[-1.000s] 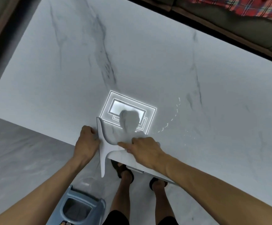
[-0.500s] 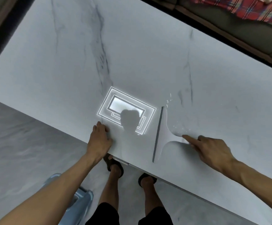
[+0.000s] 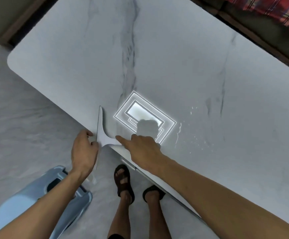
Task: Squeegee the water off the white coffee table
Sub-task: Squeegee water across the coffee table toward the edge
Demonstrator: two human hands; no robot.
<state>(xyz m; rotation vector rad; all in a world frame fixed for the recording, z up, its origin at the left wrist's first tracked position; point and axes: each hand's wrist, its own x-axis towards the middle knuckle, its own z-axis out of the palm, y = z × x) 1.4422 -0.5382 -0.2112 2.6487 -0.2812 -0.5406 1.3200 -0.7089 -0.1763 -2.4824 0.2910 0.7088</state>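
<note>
- My counter [image 3: 174, 57] looks like white stone with grey veins. It is smooth and so shiny that it mirrors a lamp.
- My squeegee [image 3: 104, 133] looks like smooth, matt white plastic with a thin dark edge.
- The floor [image 3: 19, 109] looks like smooth grey stone.
- The blue bin [image 3: 28, 200] is shiny plastic.
- The red checked cloth [image 3: 278, 9] looks woven.

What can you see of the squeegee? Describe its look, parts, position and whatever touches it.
The squeegee is white, seemingly plastic and T-shaped: a long straight head with a thin dark blade strip, flaring into a short handle. It sits at the near edge of the white coffee table. The right hand grips the handle, index finger stretched along it. The left hand curls beside the blade; contact is unclear.
</note>
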